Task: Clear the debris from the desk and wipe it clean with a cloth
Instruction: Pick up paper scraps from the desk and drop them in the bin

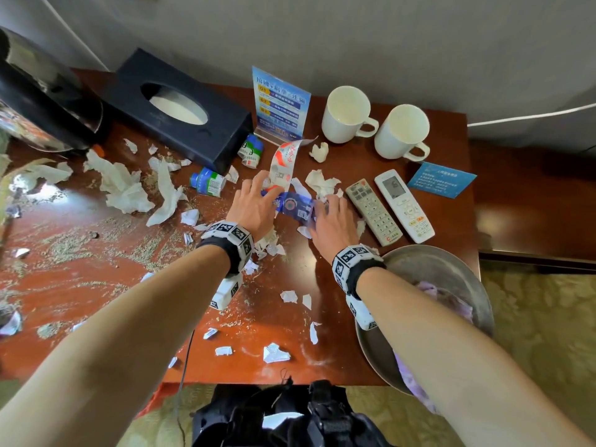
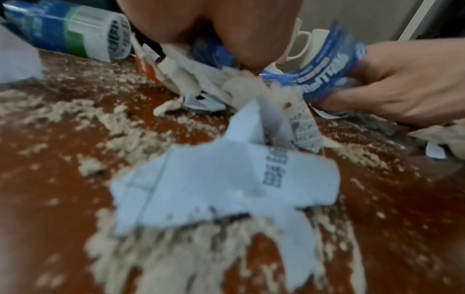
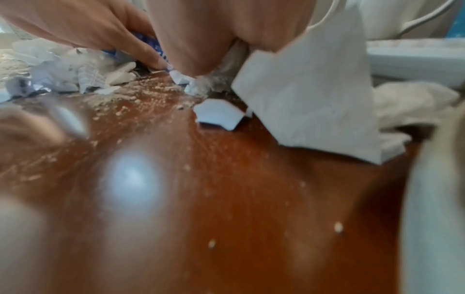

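I am reaching both hands over the red-brown desk, into the middle of the litter. My left hand is lying fingers-down on a white and red wrapper strip and on the left end of a blue wrapper; its fingers are bending over the pile, but I cannot tell whether they are pinching anything. My right hand is curling its fingers around the right end of that same blue wrapper, which the left wrist view shows bunched in its grip.

Torn paper scraps and pale crumbs are lying on the wood under and behind my wrists. Crumpled tissues are spreading out well to the left of my left hand, and two small bottles are lying on their sides just beyond it, beside a dark tissue box.

Just to the right of my right hand, two remote controls are lying side by side, with a blue card further right. Beyond my fingers a blue sign stand and two white mugs are standing near the wall.

Under my right forearm a metal basin is sitting at the desk's corner, holding a pale purple cloth.
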Motion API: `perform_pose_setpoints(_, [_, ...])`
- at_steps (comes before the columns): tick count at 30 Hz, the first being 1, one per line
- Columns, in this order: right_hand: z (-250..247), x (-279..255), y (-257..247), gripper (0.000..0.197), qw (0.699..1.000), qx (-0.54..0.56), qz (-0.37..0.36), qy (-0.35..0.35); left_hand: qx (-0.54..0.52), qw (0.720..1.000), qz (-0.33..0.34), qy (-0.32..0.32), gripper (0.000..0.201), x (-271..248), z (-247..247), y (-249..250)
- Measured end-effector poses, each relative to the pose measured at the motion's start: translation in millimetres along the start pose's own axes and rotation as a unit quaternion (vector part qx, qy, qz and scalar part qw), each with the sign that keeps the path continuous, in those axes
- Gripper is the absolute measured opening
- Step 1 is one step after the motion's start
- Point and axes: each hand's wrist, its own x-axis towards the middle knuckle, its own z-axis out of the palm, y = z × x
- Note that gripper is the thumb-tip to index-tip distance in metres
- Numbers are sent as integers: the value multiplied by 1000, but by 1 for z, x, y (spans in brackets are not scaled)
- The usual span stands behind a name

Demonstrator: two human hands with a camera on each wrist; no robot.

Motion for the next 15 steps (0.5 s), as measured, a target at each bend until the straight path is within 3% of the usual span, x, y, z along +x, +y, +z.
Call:
perform_pose_setpoints(10, [-11, 8, -3, 61, 997, 25, 13, -69, -41, 998, -52, -25, 34, 8, -12, 11])
perform_pose_setpoints(15, [-19, 12, -2, 45, 995, 53, 18, -77, -55, 993, -98, -46, 31, 12, -15, 17])
